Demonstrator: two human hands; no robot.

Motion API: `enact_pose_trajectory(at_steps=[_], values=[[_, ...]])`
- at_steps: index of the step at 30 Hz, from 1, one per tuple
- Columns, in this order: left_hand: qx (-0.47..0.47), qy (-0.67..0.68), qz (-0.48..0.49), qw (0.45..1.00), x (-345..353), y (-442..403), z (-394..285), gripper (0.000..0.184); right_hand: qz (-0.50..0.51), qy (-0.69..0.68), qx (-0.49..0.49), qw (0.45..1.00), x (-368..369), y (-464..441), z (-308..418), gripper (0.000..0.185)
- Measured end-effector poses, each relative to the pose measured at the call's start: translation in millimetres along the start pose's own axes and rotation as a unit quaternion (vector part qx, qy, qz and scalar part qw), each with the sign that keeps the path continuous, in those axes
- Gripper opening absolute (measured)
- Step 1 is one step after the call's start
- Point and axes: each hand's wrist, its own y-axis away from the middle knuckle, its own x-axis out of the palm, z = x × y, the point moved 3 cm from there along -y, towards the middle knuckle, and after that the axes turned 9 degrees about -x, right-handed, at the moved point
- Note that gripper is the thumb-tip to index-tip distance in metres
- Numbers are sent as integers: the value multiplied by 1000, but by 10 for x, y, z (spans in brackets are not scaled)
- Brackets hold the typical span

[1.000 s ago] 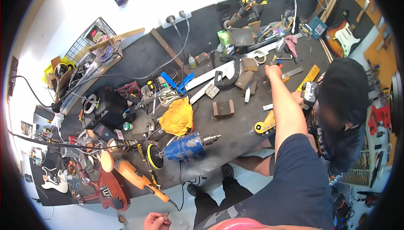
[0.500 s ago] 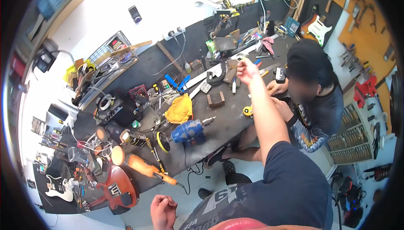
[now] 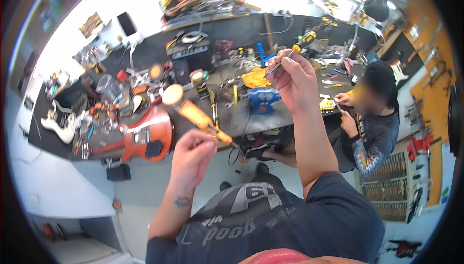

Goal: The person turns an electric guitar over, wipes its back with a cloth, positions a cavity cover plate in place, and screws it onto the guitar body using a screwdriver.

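Note:
My right hand [image 3: 296, 78] is raised over the bench, its fingers closed around the metal shaft of a screwdriver [image 3: 305, 40]. The yellow and black handle points up and away, and the tip angles down to the left. My left hand [image 3: 192, 155] is in a pinch in front of the bench edge; whatever lies between thumb and fingertips is too small to make out. Just beyond it lies an orange polisher [image 3: 195, 115] with a round pad. A red-brown electric guitar [image 3: 150, 136] rests on the bench to the left of that hand.
A co-worker [image 3: 374, 114] sits at the right, both hands at a small yellow and white item. On the bench [image 3: 232, 136] are a blue power tool [image 3: 263, 100], a yellow cloth [image 3: 255, 77], a white guitar body [image 3: 60, 123] and many loose tools. A cable hangs over the front edge.
My view has swung left. My right hand has drawn back from the bench's far right, with the screwdriver now plainly in it. My left hand has risen towards the bench edge.

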Motion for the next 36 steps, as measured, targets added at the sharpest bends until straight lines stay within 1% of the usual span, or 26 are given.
enact_pose_trajectory(at_steps=[3,4,5,8,11,12,15,18,22,25,28,31,34,36], values=[[52,-13,39,998,122,91,-250,11,34,107,7,994,588,362,-195,11],[64,9,61,996,168,154,-293,12,66,152,-5,986,731,471,-252,11],[78,26,87,993,217,215,-331,12,92,151,-7,984,887,584,-294,11],[88,38,65,993,224,440,-355,13,181,140,-22,973,1159,847,-376,10],[99,55,56,992,207,619,-238,14,236,155,-39,959,1238,1002,-385,10],[98,62,49,992,225,679,-204,14,237,135,-34,961,1281,1044,-359,11],[94,68,43,992,269,782,-110,14,249,131,-36,959,1282,1157,-305,9],[88,74,38,993,292,822,-37,14,271,181,-45,945,1225,1228,-241,9],[80,77,31,993,327,879,59,13,268,168,-29,948,1223,1287,-181,9],[82,82,20,993,406,939,84,13,301,167,-22,939,1217,1309,-166,11],[82,86,20,993,391,983,64,14,266,146,-17,953,1302,1319,-165,12],[93,66,-22,993,334,1022,31,14,287,189,-54,938,1353,1285,-221,13],[69,105,-31,992,233,1086,5,15,316,249,-90,911,1430,1269,-301,15],[77,89,-44,992,133,1120,-32,15,300,242,-105,917,1505,1294,-425,14]])
